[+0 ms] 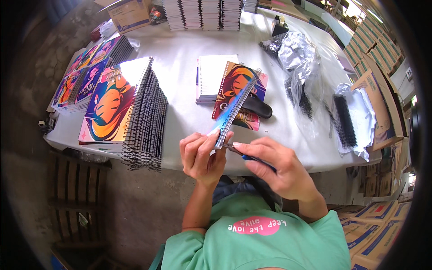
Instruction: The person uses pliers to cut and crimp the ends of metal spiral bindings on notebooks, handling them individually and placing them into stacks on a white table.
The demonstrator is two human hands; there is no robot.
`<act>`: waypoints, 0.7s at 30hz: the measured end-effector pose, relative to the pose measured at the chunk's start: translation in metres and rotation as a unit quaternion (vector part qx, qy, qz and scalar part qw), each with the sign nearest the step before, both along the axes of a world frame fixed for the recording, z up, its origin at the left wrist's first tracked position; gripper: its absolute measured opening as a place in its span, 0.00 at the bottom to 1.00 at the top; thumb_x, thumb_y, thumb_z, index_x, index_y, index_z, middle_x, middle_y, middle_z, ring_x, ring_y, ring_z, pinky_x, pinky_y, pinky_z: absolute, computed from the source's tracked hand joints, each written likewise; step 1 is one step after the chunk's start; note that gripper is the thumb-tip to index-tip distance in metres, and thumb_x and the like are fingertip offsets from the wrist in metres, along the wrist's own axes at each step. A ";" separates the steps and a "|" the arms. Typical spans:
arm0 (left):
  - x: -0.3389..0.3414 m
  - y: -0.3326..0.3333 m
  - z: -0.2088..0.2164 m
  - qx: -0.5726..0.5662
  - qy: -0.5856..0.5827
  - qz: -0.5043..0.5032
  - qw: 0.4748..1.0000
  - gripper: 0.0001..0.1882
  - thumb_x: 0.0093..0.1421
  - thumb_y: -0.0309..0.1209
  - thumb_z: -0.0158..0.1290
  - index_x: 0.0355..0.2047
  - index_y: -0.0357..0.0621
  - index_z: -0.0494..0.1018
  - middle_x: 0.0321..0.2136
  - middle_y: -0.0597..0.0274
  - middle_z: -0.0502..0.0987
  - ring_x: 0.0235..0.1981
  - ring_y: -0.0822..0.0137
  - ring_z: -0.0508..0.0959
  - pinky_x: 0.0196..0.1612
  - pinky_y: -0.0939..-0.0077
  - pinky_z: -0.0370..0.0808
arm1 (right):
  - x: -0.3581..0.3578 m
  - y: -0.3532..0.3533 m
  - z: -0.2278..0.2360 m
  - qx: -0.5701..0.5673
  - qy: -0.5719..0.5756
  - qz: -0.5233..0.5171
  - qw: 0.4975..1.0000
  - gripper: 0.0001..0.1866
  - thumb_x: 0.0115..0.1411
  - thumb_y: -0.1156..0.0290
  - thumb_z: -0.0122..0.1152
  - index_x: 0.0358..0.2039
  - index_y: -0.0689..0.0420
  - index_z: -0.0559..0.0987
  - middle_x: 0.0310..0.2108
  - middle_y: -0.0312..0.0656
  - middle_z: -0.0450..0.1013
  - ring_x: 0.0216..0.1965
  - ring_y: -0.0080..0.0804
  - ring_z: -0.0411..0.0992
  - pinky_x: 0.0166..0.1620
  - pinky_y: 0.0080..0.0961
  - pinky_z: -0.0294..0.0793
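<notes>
Over the counter's (189, 54) near edge, the left hand (200, 155) is pinching a spiral-bound notebook (236, 108) edge-up while the right hand (274, 166) is closing pliers (245, 155) on its coil end. Finished notebooks (121, 112) are piling up at the left edge; loose coils (344, 119) are waiting at the right, so work likely remains.

The notebook (236, 105) held up at centre frame has a glossy printed card cover and a dark wire spiral along its edge. The tool (252, 157) at lower centre looks like dull grey metal with blue plastic grips. The tablecloth (180, 58) across the upper half is matt white cloth (faintly creased). At centre left, the stacked notebooks (121, 108) show shiny covers and black wire coils. At upper right, the bags (299, 58) are thin, crinkled, glossy clear plastic. Cartons (375, 49) at the right edge are matt brown cardboard.
</notes>
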State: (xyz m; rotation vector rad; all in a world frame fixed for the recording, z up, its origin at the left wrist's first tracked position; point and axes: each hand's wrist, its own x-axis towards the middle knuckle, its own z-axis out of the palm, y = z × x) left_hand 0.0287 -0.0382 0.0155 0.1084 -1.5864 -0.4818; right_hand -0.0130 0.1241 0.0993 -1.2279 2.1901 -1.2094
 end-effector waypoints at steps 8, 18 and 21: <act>0.000 -0.004 -0.004 0.067 0.020 -0.005 0.998 0.12 0.45 0.24 0.65 0.30 0.37 0.74 0.25 0.64 0.70 0.25 0.67 0.70 0.27 0.78 0.69 | -0.007 0.011 -0.037 -0.031 -0.058 -0.001 0.998 0.17 0.61 0.66 0.51 0.52 0.50 0.70 0.37 0.41 0.68 0.39 0.31 0.68 0.42 0.29 0.68; 0.027 -0.002 0.042 0.380 0.224 -0.338 0.831 0.11 0.66 0.29 0.40 0.45 0.37 0.64 0.39 0.60 0.70 0.36 0.74 0.75 0.40 0.80 0.73 | -0.052 0.035 -0.093 -0.271 -0.045 -0.077 0.958 0.31 0.61 0.61 0.52 0.62 0.53 0.53 0.60 0.43 0.53 0.61 0.39 0.53 0.61 0.46 0.50; 0.047 -0.002 0.081 0.355 0.273 -0.369 0.815 0.12 0.65 0.25 0.39 0.47 0.37 0.63 0.41 0.58 0.70 0.41 0.69 0.74 0.47 0.75 0.71 | -0.066 -0.003 -0.037 -0.555 -0.229 0.006 0.800 0.35 0.60 0.66 0.54 0.63 0.57 0.49 0.61 0.46 0.54 0.62 0.38 0.54 0.60 0.37 0.57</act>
